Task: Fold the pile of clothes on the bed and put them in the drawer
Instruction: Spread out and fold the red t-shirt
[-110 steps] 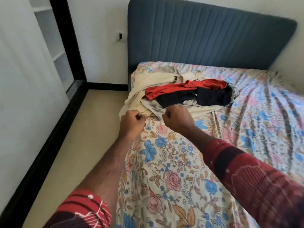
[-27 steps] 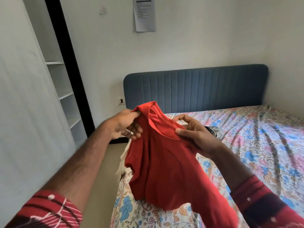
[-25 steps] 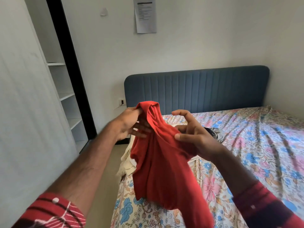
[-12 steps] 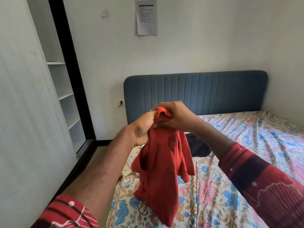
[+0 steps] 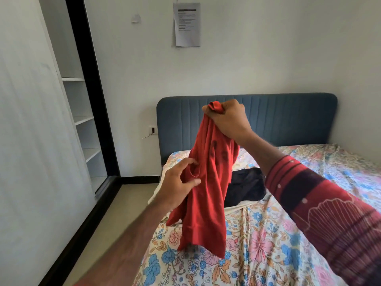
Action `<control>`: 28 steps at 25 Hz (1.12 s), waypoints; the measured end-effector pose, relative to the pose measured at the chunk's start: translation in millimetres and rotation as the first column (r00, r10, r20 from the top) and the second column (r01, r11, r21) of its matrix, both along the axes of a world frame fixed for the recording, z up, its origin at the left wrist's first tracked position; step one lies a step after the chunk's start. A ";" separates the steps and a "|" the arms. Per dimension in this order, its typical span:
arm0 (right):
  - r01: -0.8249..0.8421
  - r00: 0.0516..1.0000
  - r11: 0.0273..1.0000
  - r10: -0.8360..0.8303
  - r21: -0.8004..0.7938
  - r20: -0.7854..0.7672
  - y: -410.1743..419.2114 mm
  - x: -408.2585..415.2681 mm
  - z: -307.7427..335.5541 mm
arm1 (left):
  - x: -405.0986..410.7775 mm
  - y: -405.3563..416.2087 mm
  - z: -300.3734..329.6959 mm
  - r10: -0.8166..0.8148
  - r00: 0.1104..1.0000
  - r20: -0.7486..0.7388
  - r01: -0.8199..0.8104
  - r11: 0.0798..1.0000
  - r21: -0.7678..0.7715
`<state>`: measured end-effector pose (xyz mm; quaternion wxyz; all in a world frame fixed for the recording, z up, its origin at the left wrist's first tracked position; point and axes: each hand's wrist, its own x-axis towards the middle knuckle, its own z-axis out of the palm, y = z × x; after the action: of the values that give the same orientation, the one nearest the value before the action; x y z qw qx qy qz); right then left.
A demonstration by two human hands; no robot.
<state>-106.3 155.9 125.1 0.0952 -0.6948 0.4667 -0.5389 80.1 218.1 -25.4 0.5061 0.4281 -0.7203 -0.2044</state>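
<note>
Shirt (image 5: 206, 182) first: it is red, and it hangs in the air over the bed (image 5: 257, 244), near the bed's left edge. The right hand (image 5: 226, 118) is up high, with its fingers curled tight round a bunched bit at the top. I think it holds the shirt high so the cloth can drop down straight and show its shape, which would make folding easier. The bottom hem dangles just above the flowery sheet.

The left hand (image 5: 177, 186) is lower, at the left side of the shirt. Its fingers are spread and loosely bent, and the thumb and fingertips touch the cloth. It looks like it is feeling for a sleeve or an edge to pull out, but it has no firm grip yet.

Behind the shirt, the rest of the pile (image 5: 245, 186) lies on the bed near the headboard (image 5: 288, 120). A black piece sits on top of pale ones. So folding has only just begun.

No drawer shows here. Shelves (image 5: 82, 120) stand open on the left, past a dark frame.
</note>
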 end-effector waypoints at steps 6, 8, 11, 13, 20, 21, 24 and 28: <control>-0.390 0.917 0.910 0.398 0.143 -0.036 -6.3 -71.1 29.6 | 42.9 -31.6 58.8 0.227 0.874 -0.430 -0.113 0.955 0.274; -0.431 0.884 0.860 0.463 0.272 -0.064 -9.0 -98.2 33.7 | 52.9 -31.3 89.1 0.158 0.791 -0.592 0.042 0.950 0.310; -0.377 0.849 0.817 0.493 0.437 -0.189 -13.5 -121.7 29.1 | 54.4 -28.5 119.7 0.101 0.949 -0.299 -0.038 0.977 0.209; -0.334 0.879 0.881 0.419 0.336 -0.226 -13.3 -126.6 27.6 | 52.4 -28.8 140.0 0.186 0.974 -0.129 -0.185 0.983 0.017; 0.091 0.846 0.995 -0.054 0.044 -0.531 -18.0 -121.3 47.0 | 65.7 -36.2 194.3 0.287 0.951 -0.117 -0.307 0.923 -0.230; 0.120 0.877 0.992 -0.086 0.042 -0.474 -20.8 -117.3 43.9 | 64.1 -37.0 194.2 0.322 0.945 -0.066 -0.328 0.916 -0.230; -0.142 0.958 0.989 0.128 0.035 0.257 -17.1 -97.2 34.4 | 56.9 -33.2 193.5 0.362 0.917 -0.170 -0.393 0.893 -0.220; -0.597 0.792 0.768 0.517 0.232 0.326 4.1 -116.1 28.5 | 67.6 -21.7 196.3 0.447 0.868 -0.215 -0.491 0.836 -0.244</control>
<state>-222.4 160.0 153.6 0.4206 -0.7057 0.3041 -0.4823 147.7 196.4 170.9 0.6506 0.4961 -0.5750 0.0030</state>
